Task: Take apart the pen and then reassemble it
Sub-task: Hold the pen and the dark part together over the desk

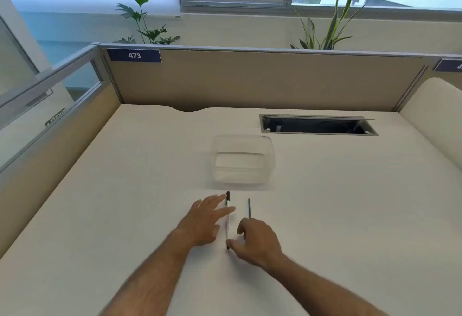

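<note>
My right grip is pinching the pen at its near end, left grip lying open across it; it's pointing at the bench's far edge.

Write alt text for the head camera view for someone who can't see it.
Two bare hands on a cream desk: the left hand lays straight fingers on a white pen, the right hand touches its near end. A thin dark refill lies beside it; a clear plastic container sits behind.
</note>
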A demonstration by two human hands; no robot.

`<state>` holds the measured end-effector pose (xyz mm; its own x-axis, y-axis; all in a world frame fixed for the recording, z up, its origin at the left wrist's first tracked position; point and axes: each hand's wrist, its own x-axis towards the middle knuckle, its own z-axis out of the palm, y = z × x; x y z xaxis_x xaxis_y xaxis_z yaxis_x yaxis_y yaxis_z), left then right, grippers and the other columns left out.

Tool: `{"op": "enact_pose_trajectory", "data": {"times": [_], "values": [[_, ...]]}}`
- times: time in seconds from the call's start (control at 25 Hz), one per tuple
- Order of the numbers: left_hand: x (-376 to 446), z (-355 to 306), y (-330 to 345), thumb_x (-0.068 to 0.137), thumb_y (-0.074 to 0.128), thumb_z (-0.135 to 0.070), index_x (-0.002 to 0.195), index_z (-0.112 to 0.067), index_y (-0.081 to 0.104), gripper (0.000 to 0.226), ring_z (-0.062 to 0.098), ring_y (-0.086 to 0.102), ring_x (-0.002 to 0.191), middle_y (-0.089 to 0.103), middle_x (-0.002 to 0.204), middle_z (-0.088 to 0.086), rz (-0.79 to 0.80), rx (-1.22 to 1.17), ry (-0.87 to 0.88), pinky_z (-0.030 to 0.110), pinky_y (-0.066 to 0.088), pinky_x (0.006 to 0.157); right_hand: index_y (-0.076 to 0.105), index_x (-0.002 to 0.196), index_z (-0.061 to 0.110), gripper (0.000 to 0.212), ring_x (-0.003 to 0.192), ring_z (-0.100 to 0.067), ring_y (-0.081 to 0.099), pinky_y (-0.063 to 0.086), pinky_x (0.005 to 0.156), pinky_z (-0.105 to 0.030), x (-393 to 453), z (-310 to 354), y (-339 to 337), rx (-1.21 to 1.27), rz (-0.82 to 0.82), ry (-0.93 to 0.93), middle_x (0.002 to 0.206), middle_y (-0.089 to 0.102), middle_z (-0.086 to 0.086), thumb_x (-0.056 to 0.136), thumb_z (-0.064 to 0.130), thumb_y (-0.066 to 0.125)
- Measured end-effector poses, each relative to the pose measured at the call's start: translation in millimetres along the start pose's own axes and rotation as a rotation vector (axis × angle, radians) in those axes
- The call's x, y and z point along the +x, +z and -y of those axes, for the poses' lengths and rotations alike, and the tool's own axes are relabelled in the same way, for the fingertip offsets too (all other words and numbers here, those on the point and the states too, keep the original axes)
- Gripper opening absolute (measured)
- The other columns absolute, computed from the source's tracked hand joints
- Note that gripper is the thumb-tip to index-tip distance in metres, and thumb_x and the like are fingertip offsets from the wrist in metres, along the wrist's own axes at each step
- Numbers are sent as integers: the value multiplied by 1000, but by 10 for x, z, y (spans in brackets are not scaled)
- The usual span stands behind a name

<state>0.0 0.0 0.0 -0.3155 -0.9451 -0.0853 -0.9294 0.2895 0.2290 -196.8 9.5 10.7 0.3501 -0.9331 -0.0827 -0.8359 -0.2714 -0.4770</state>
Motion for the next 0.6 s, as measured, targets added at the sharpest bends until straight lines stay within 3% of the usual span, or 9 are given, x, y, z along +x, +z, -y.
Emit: {"op": "enact_pose_trajectory", "data": {"times": [0.12,0.28,0.44,0.6], "values": [[3,3,58,94,56,-28,140,-43,44,50,20,13,148,16,163,-1,27,25,30,44,16,119,61,86,23,45,75,-11,53,39,62,-23,-5,50,8,-27,93,35,86,64,9,67,64,63],[38,-48,90,93,62,-36,120,-38,64,27,18,20,146,29,158,-4,-27,24,57,43,20,116,68,87,19,26,79,-16,63,42,62,-24,36,97,20,-59,148,53,89,71,2,75,43,62],[44,-68,98,92,63,-35,108,-32,68,18,15,24,145,39,153,-5,-47,58,76,43,19,116,68,87,16,18,79,-21,66,44,60,-26,62,99,26,-98,160,56,88,71,-2,81,29,57],[1,-76,116,91,60,-26,100,-24,64,9,20,37,138,53,139,-4,-96,115,108,44,24,112,62,94,15,19,87,-24,63,50,71,-35,72,9,-4,-164,120,-9,98,66,-3,87,27,50]]}}
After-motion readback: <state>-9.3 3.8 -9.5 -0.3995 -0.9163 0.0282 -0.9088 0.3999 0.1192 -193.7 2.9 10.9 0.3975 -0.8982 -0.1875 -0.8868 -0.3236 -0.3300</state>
